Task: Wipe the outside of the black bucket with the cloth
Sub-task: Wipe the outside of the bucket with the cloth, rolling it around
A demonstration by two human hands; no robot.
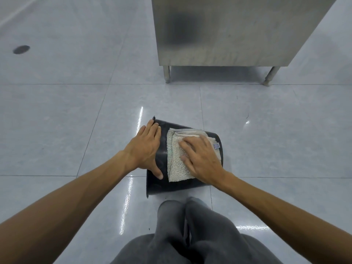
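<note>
A black bucket [162,183] lies on its side on the tiled floor, just in front of my knees. A folded off-white terry cloth [176,164] with a small label rests on the bucket's upturned side. My right hand [202,159] lies flat on the cloth, fingers spread, pressing it against the bucket. My left hand [144,149] rests on the bucket's left part near the rim, fingers over the edge and thumb on the black wall. The bucket's opening and inside are hidden from view.
A stainless steel cabinet [228,31] on short legs stands on the floor beyond the bucket, at the upper right. A round floor drain [21,49] sits at the far left. My grey-trousered legs [190,231] are right below the bucket. Glossy grey tiles surround everything.
</note>
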